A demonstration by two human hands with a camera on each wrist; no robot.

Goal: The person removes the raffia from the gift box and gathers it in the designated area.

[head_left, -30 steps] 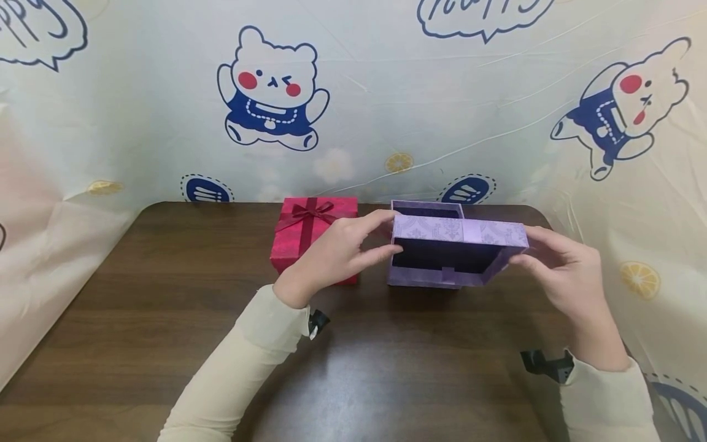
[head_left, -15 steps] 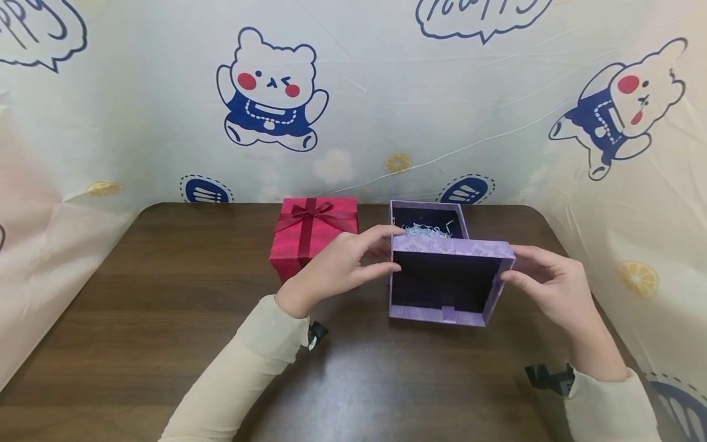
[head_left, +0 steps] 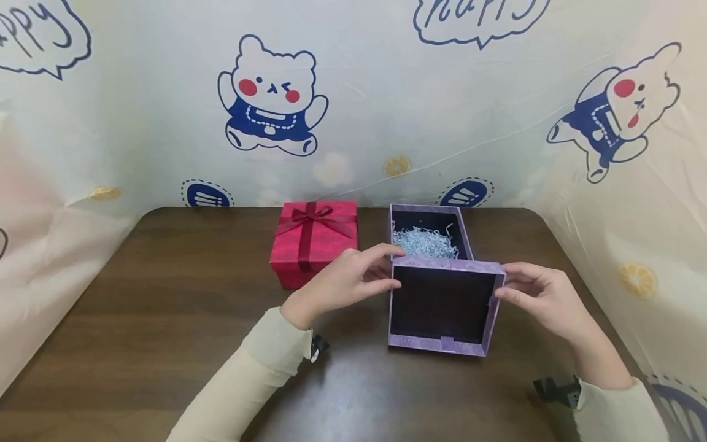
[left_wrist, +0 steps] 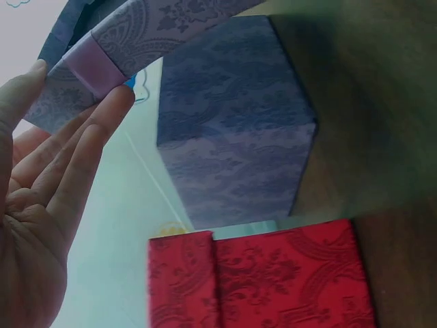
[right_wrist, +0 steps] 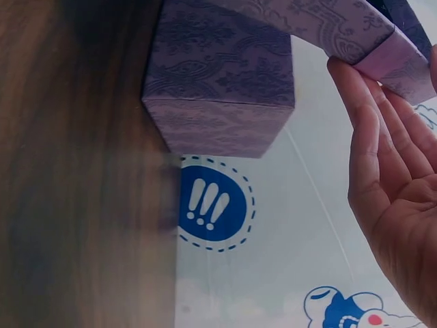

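Between both hands a purple patterned box lid (head_left: 444, 304) stands on edge, its dark inside facing me. My left hand (head_left: 345, 282) pinches the lid's upper left corner between thumb and fingers, and my right hand (head_left: 547, 301) pinches the upper right one. Just behind the lid is the matching purple box (head_left: 466, 236), lidless and holding crinkled blue paper shreds (head_left: 424, 242). The lid hides the box's near part. In the left wrist view, fingers lie along the lid's outer side (left_wrist: 171, 31). Whether the lid's lower edge touches the table cannot be told.
To the left sits a red gift box (head_left: 331, 236) with a dark red ribbon bow. Everything stands on a brown wooden table (head_left: 166, 307). A pale cloth printed with bears (head_left: 270, 92) hangs behind and at the sides.
Both hands have brought the lid down and toward me, tipping it from nearly flat to upright. The blue paper shreds inside the box have come into view.
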